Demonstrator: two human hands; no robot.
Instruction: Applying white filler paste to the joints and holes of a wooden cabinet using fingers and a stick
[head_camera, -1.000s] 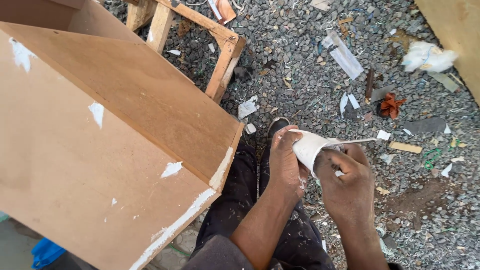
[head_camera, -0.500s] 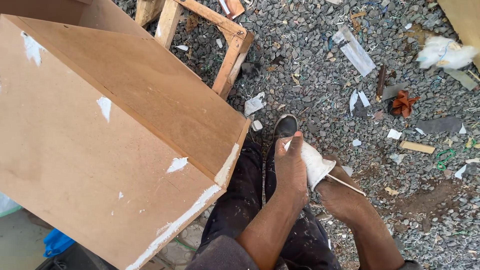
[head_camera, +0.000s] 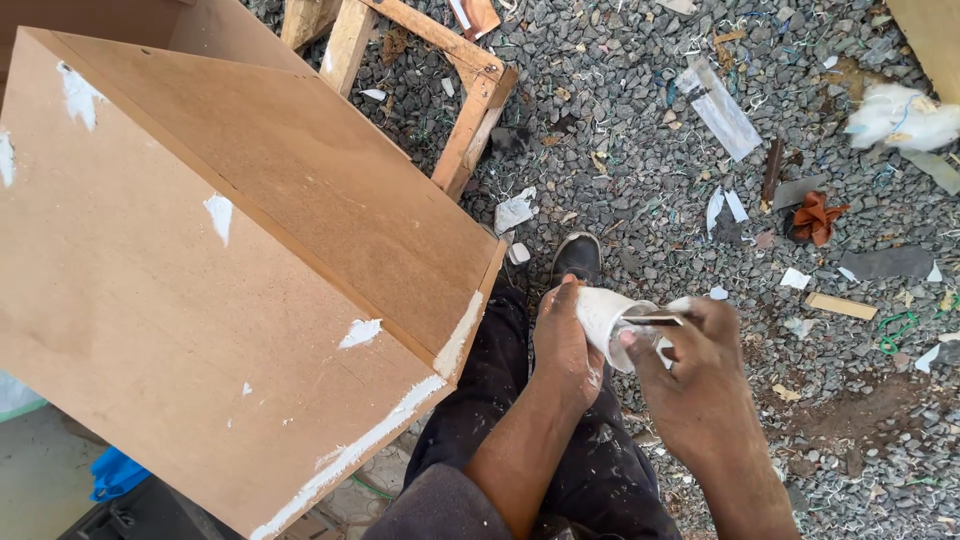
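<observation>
Head view, left hand (head_camera: 563, 345) gripping a white cup (head_camera: 606, 312) above the person's lap, right hand (head_camera: 695, 375) clasping a thin flat blade (head_camera: 655, 319) at its rim, brown board cabinet (head_camera: 220, 270) alongside, gravel ground (head_camera: 640, 180).

A small white tub (head_camera: 606, 318), a round open-topped container smeared with white paste, sits at picture centre, held in the left hand (head_camera: 562, 345). On the gravel (head_camera: 620, 190) at 1 o'clock lies a flat, clear plastic wrapper (head_camera: 718, 108), long and rectangular. At 12 o'clock, on the top edge, a torn orange-and-white wrapper (head_camera: 474, 14) lies partly cut off. No signs or screens.
</observation>
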